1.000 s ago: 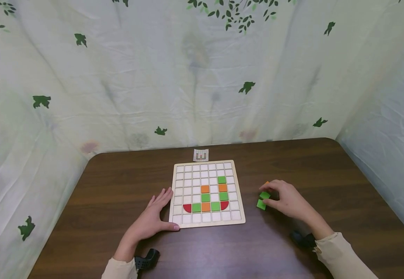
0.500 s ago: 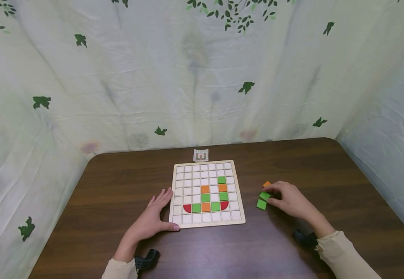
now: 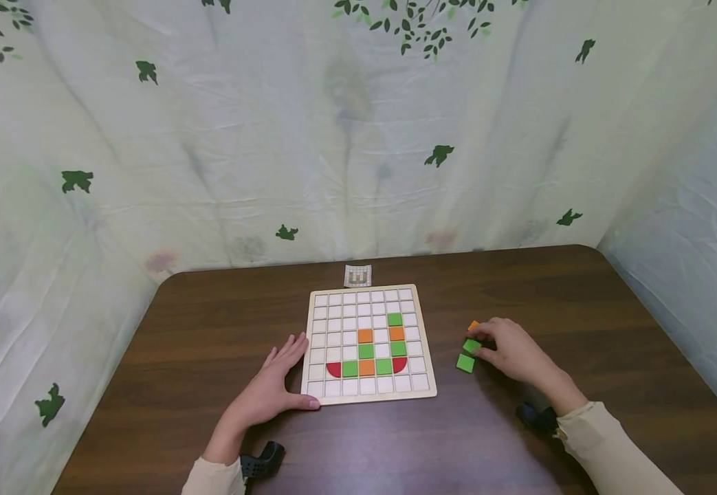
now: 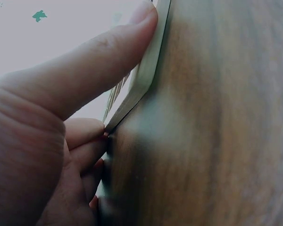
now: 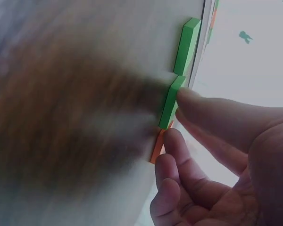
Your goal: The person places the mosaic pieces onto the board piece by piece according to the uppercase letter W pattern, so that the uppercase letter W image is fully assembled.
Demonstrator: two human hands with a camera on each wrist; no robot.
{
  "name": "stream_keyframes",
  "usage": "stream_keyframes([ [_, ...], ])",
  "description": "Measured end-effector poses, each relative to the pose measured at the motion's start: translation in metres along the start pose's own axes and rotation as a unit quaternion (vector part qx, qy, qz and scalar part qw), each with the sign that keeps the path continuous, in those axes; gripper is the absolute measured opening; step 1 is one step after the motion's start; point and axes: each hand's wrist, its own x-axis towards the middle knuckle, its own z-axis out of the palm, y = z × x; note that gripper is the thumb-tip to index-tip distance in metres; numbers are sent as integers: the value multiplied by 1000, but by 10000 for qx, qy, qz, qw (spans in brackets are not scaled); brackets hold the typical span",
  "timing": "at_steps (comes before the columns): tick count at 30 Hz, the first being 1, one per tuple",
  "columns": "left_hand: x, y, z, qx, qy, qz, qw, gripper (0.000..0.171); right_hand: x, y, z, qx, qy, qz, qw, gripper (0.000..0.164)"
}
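In the head view, a square white-grid board (image 3: 368, 401) lies on the table with green and orange square tiles and red quarter-round tiles on it. My left hand (image 3: 269, 385) rests at its left side, fingers stretched along the edge and the thumb on the near corner; the left wrist view shows the thumb over the board's rim (image 4: 151, 70). To the right, my right hand (image 3: 515, 350) pinches a green square tile (image 5: 169, 106) between thumb and fingers. Another green square tile (image 3: 465, 363) lies just nearer, and an orange tile (image 3: 472, 325) peeks out behind the fingers.
A small printed card (image 3: 357, 276) with a grid pattern lies behind the board. The dark wood table (image 3: 247, 302) ends at a pale leaf-patterned curtain (image 3: 358, 172). Dark wrist devices (image 3: 263, 460) sit under both wrists.
My right hand has shifted slightly right and away from me, its thumb moving off the nearer green tile to the middle one. The left hand and board have stayed put.
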Motion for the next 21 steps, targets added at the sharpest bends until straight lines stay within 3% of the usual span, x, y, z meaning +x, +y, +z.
stream_keyframes([
  [11, 0, -1, 0, -1, 29, 41, 10000, 118, -1, 0, -2, -103, -257, 278, 9992, 27],
  [21, 0, -1, 0, 36, -2, 30, 10000, 118, -2, -1, -4, -38, -157, 464, 9988, 24],
])
